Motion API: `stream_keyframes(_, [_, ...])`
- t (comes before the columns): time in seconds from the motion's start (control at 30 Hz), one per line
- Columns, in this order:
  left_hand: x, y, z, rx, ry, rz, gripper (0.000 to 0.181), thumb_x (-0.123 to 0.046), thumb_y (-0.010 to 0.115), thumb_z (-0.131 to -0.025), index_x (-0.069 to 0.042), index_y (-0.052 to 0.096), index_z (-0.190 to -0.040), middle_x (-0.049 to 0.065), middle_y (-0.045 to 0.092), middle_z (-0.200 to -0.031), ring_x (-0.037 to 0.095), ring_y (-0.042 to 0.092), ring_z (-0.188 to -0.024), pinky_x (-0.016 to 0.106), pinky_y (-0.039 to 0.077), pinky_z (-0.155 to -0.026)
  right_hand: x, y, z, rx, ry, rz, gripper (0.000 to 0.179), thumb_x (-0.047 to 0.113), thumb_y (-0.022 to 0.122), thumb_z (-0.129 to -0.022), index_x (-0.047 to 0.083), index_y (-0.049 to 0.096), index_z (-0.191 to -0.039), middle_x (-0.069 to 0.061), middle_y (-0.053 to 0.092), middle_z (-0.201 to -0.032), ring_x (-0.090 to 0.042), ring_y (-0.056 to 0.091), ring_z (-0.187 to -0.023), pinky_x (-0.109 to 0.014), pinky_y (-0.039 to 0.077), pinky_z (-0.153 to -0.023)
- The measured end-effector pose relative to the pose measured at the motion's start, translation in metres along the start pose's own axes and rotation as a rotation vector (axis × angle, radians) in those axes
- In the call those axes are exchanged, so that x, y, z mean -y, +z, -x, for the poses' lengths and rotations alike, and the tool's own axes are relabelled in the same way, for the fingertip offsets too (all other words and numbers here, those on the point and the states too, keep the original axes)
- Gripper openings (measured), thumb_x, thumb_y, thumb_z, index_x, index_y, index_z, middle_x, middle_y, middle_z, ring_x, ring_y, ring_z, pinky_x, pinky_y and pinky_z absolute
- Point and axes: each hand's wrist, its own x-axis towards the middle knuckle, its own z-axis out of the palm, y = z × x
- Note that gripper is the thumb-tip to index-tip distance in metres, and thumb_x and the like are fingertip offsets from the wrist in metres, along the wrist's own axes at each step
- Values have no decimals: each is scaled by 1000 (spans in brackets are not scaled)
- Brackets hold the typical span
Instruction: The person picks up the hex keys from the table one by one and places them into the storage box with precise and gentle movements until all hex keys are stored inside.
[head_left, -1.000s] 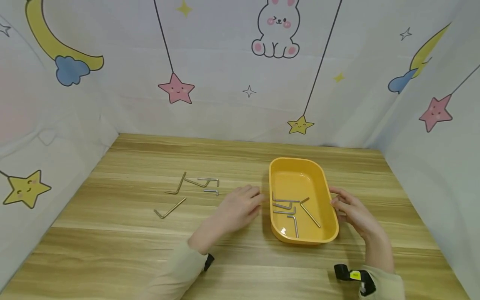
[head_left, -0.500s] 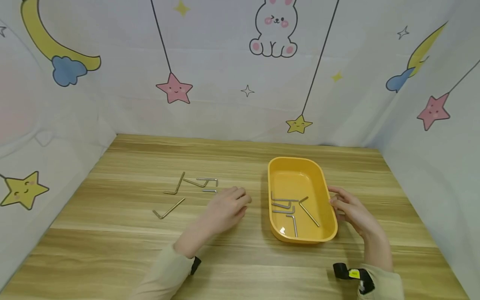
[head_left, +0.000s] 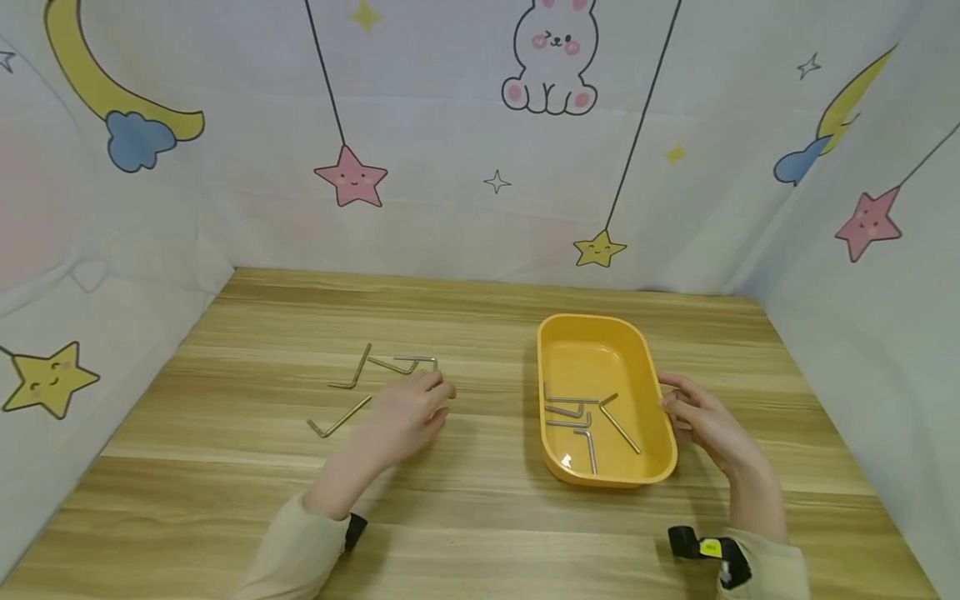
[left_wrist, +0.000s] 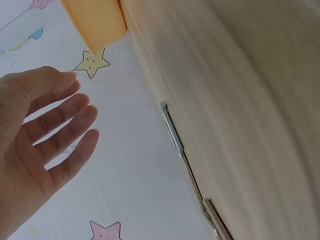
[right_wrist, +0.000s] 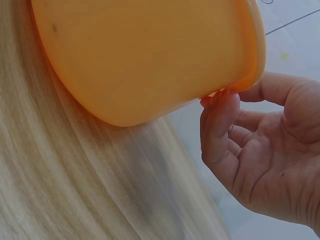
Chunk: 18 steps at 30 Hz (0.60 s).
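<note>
My left hand hovers over the hex keys left of centre, fingers loosely bent and nothing between them in the left wrist view. Just beyond its fingertips lies a long silver hex key; a small silver one is hidden by the hand. Brass-coloured hex keys lie farther left, one upright in view and another slanted hex key near the wrist. My right hand holds the right rim of the yellow tray between thumb and fingers. Inside it lie several silver hex keys and one brass hex key.
The wood-grain table is enclosed by pale cloth walls printed with stars, moons and a rabbit. Black wrist straps sit over the cuffs.
My left hand has moved left from beside the tray to over the hex keys, covering the small silver one. The right hand and the tray have stayed in place.
</note>
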Motion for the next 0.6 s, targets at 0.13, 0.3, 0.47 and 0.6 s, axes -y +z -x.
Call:
stream_keyframes(0.13, [6, -4, 6, 14, -29, -24, 21, -13, 79, -75, -13, 66, -92, -3, 58, -85, 12, 53, -70, 23, 47, -58, -1, -1, 1, 3, -4, -5, 60, 23, 45, -101, -2, 19, -149, 5, 56, -92, -7, 60, -77, -29, 56, -73])
stream_keyframes(0.3, [11, -8, 14, 35, -59, -22, 26, -16, 79, -74, -12, 66, -96, -2, 60, -88, 13, 55, -74, 24, 48, -61, -1, -1, 0, 0, 1, -2, 59, 23, 45, -101, -1, 20, -149, 6, 56, -92, -7, 60, -77, -30, 56, -72])
stream_keyframes(0.47, [15, -11, 22, 59, -96, -13, 26, -10, 78, -75, -10, 67, -99, 1, 63, -93, 17, 61, -82, 28, 52, -66, -2, -1, 0, -5, 6, 1, 58, 24, 45, -101, -1, 21, -148, 5, 57, -92, -7, 61, -78, -30, 56, -73])
stream_keyframes(0.6, [18, -12, 28, 67, -116, -8, 25, -6, 76, -75, -9, 67, -98, 2, 64, -94, 17, 62, -84, 29, 53, -68, -2, -2, 0, 4, -9, 1, 60, 24, 45, -101, -2, 20, -149, 5, 56, -93, -7, 60, -78, -30, 56, -73])
